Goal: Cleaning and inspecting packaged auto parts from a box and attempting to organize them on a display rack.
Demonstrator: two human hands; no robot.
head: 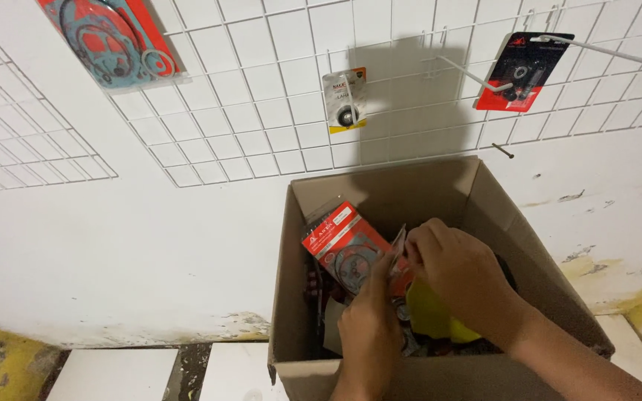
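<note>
Brown corrugated cardboard box (pixel 291 297) stands open on the tiled floor against the white wall, and both my hands are inside it. My left hand (pixel 369 327) pinches the lower edge of a flat red-carded gasket packet in clear plastic (pixel 339 245), which tilts up out of the box's left half. My right hand (pixel 462 275) closes its grip on the packet's right edge, fingers curled over it. Just beneath my right hand lies a yellow plastic-wrapped item (pixel 429 312) among other packets. Above, the white wire grid panel (pixel 261 111) carries 3 hanging packets: a large red one (pixel 113 37), a small yellow-edged one (pixel 345 100) and a red-and-black one (pixel 521 70).
</note>
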